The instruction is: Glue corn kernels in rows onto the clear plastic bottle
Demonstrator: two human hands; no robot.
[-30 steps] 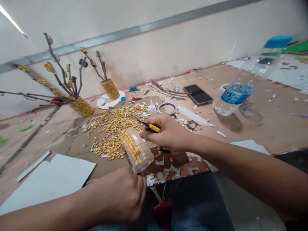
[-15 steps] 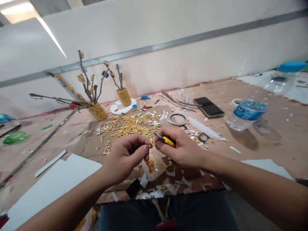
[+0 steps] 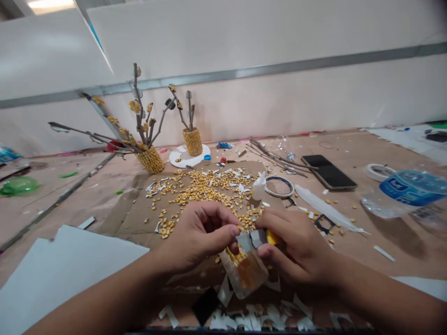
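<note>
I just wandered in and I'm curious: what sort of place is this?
Probably a craft workspace. Loose corn kernels lie spread on flat cardboard, two kernel-covered pots hold twigs, and cut white scraps litter the near side.

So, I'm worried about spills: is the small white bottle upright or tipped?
Upright. The white bottle stands beside scattered corn kernels, its narrow tip pointing up.

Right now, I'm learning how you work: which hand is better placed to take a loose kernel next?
Probably the left hand: it is close to the loose kernels, though whether it pinches something is unclear. The right hand is near too, but holds the yellow tool.
</note>
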